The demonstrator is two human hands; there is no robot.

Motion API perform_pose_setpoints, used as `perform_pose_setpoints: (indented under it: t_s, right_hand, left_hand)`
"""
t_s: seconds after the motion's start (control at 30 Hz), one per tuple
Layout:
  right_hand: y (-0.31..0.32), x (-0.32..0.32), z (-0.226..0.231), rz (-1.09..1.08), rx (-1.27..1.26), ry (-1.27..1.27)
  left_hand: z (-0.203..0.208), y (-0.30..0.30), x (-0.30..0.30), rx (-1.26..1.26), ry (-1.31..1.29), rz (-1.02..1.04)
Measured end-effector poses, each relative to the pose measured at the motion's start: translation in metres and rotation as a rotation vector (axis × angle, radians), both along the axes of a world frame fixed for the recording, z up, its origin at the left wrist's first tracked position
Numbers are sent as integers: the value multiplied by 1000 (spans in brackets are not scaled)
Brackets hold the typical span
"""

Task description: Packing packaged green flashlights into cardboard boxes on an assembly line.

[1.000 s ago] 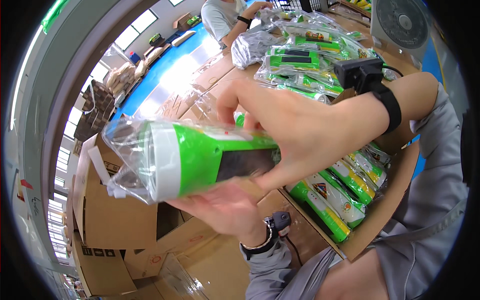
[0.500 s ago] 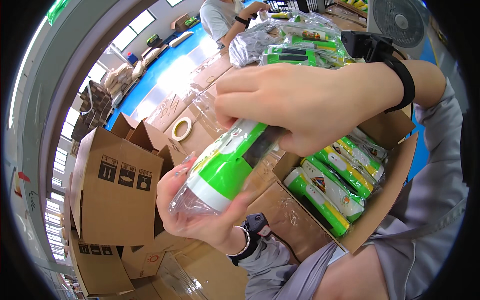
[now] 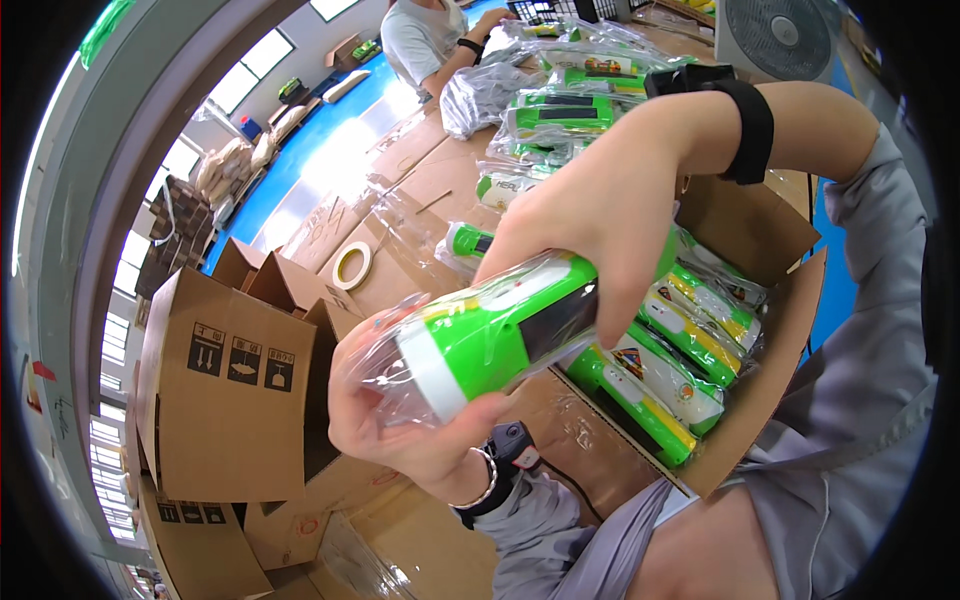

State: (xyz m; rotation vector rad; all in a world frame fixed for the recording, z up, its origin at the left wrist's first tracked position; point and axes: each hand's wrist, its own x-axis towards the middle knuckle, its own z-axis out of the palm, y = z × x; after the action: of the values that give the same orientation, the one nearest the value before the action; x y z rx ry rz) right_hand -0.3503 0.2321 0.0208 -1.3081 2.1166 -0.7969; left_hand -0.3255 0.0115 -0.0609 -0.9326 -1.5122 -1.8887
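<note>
A bagged flashlight (image 3: 490,345), green and white with a dark panel on its side, is held tilted between my two hands. Its wide white end points down and to the left. My left hand (image 3: 385,400) cups that end, with loose clear plastic bunched in the fingers. My right hand (image 3: 610,215) grips the narrower far end from above, its thumb along the near side and its other fingers mostly hidden. Just under and right of it, an open cardboard box (image 3: 770,410) holds several similar flashlights (image 3: 640,400) in clear bags, lying side by side.
Behind the box, more bagged flashlights (image 3: 560,110) lie heaped on the table. A tape roll (image 3: 352,265) lies left of centre, near open cartons (image 3: 235,385). At the back are another person (image 3: 425,45), a black crate (image 3: 570,10) and a fan (image 3: 780,40).
The flashlight has swung to a flatter angle, and my right hand has shifted its hold, uncovering more of the side panel. Several bagged flashlights behind the hand now show.
</note>
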Motion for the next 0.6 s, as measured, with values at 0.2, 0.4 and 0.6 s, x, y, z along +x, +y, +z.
perform_pose_setpoints:
  t_s: [0.2, 0.4, 0.6]
  right_hand:
    - [-7, 21, 2, -277, -199, -9]
    - [2, 31, 1, -153, -168, -96]
    - [20, 47, -3, -104, 4, -254]
  left_hand:
    - [0, 2, 3, 138, -35, 1]
    - [0, 22, 17, 95, 44, 113]
    - [-2, 34, 11, -195, 260, -73]
